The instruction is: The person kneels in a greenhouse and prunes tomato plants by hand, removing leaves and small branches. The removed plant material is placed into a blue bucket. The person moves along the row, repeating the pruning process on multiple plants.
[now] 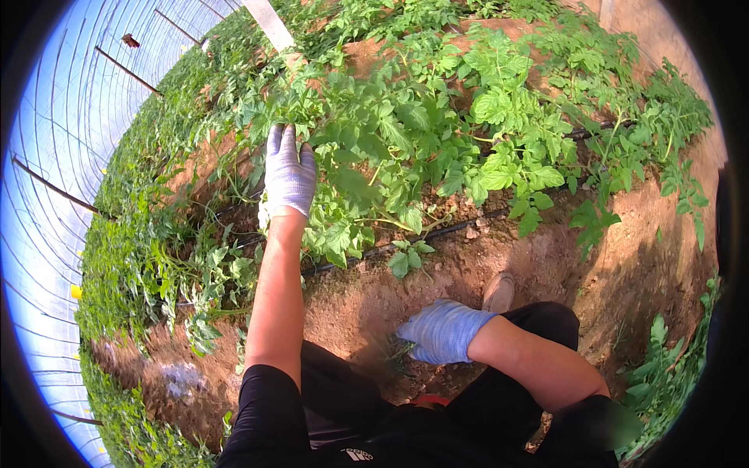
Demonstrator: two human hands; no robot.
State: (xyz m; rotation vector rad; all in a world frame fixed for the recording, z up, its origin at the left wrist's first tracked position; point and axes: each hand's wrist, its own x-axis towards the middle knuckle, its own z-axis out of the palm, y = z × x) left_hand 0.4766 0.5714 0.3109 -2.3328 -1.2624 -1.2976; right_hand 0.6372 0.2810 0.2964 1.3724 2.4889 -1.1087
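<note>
My left hand (291,175), in a pale knitted glove, reaches out to the leafy tomato plants (404,126). Its fingers are apart and extended, and their tips meet a leafy shoot (289,108); the thumb is not plain to see. Low between my knees, my right hand (447,331) wears a bluish knitted glove and has its fingers curled. Small green sprigs (402,353) show between its fingertips and thumb, partly blurred. A small leafy seedling (409,257) grows at the bed's near edge, between the two hands.
A black drip irrigation hose (380,250) runs along the plant row. Bare soil (345,304) lies before me, with my shoe (498,291) on it. A pale post (269,23) stands behind the foliage. Plastic greenhouse sheeting (52,117) curves along the left; more plants (661,386) grow at right.
</note>
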